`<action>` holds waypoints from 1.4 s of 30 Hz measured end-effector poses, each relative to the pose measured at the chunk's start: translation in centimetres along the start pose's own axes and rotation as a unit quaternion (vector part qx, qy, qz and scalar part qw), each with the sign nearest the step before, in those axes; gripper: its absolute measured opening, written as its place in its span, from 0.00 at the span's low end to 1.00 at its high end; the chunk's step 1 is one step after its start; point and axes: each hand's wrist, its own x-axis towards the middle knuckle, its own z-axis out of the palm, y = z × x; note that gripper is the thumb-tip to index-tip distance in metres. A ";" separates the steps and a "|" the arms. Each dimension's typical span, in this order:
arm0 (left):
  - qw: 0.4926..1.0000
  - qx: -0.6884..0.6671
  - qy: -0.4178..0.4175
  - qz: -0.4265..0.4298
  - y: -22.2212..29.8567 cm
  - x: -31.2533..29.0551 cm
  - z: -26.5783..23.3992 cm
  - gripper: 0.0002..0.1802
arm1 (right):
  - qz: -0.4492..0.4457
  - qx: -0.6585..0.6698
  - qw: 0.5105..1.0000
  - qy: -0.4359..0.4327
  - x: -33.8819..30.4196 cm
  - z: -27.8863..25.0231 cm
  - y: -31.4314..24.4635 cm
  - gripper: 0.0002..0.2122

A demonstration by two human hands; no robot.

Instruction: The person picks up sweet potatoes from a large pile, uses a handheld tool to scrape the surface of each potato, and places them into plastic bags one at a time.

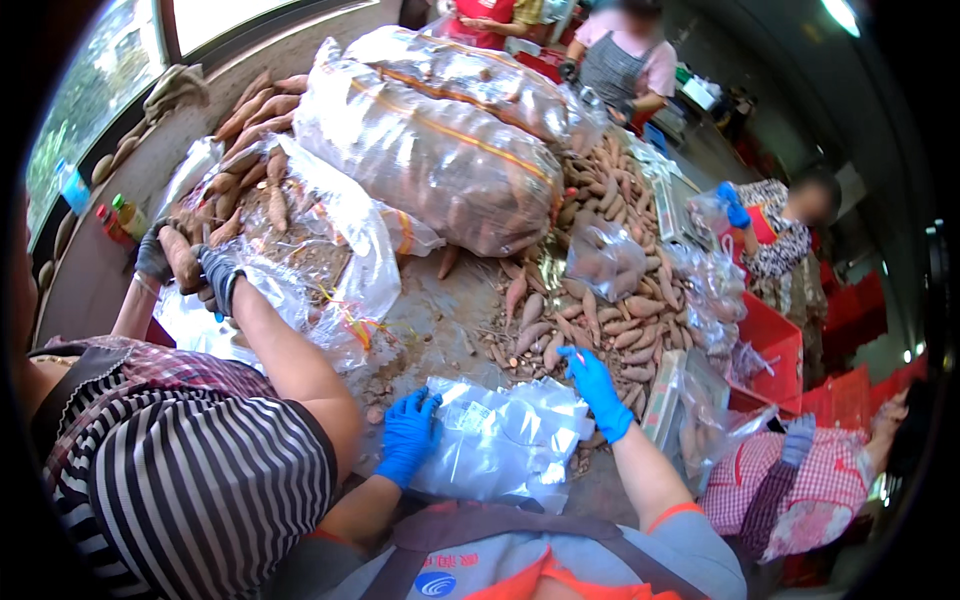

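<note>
In front of me lies a stack of flat clear plastic bags (500,440) on the grey table. My left hand (408,437), in a blue glove, is closed on the stack's left edge. My right hand (597,388), also blue-gloved, is raised over the stack's upper right corner, with thumb and fingertips pinched together. A tiny pale and reddish bit shows at those fingertips, too small to name. Just beyond that hand spreads a heap of sweet potatoes (600,325), with loose ones reaching toward the bags.
Large clear sacks of sweet potatoes (430,150) fill the table's far side. On my left, a person in stripes (210,470) holds sweet potatoes in dark gloves beside an opened sack (370,250). A scale (662,400), red crates (770,345) and other workers are to the right.
</note>
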 end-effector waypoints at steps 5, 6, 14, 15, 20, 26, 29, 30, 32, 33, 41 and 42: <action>1.000 -0.015 0.010 0.015 0.1 0.3 0.3 0.23 | -0.232 -0.085 0.968 -0.039 14.7 1.1 -4.1 0.09; 1.000 -0.016 0.008 0.008 -0.1 0.3 0.4 0.23 | -0.270 -0.119 0.955 -0.045 17.0 1.0 -7.5 0.09; 0.999 -0.028 -0.012 -0.023 0.1 0.6 0.5 0.23 | -0.310 -0.406 0.858 0.051 28.8 3.2 -22.5 0.12; 0.999 -0.027 -0.014 -0.022 0.2 0.7 0.6 0.23 | -0.301 -0.451 0.837 0.076 29.8 3.3 -23.3 0.12; 0.999 -0.020 -0.027 -0.023 -0.2 0.9 0.4 0.22 | -0.185 -0.391 0.900 -0.042 34.1 4.5 -25.2 0.12; 0.999 0.004 -0.026 -0.040 0.1 0.9 0.1 0.23 | -0.097 -0.288 0.936 -0.179 33.1 4.2 -26.9 0.12; 0.999 0.000 -0.029 -0.034 0.4 1.3 0.5 0.23 | -0.114 -0.211 0.952 -0.190 31.0 3.7 -26.4 0.11; 0.999 0.002 -0.030 -0.031 0.4 1.2 0.6 0.23 | -0.111 -0.183 0.956 -0.198 31.2 3.5 -25.9 0.11; 0.999 0.006 -0.029 -0.032 0.4 1.0 0.6 0.23 | -0.103 -0.217 0.951 -0.197 30.9 3.5 -25.3 0.11; 0.999 0.012 -0.033 -0.038 0.3 1.0 0.4 0.23 | -0.116 -0.224 0.947 -0.198 30.7 4.0 -25.4 0.11; 0.999 0.009 -0.040 -0.032 0.2 0.8 0.5 0.24 | -0.061 -0.144 0.971 -0.180 29.1 6.8 -23.1 0.10; 0.999 0.004 -0.036 -0.027 0.2 0.8 0.6 0.24 | -0.060 -0.138 0.971 -0.184 28.7 6.6 -23.0 0.10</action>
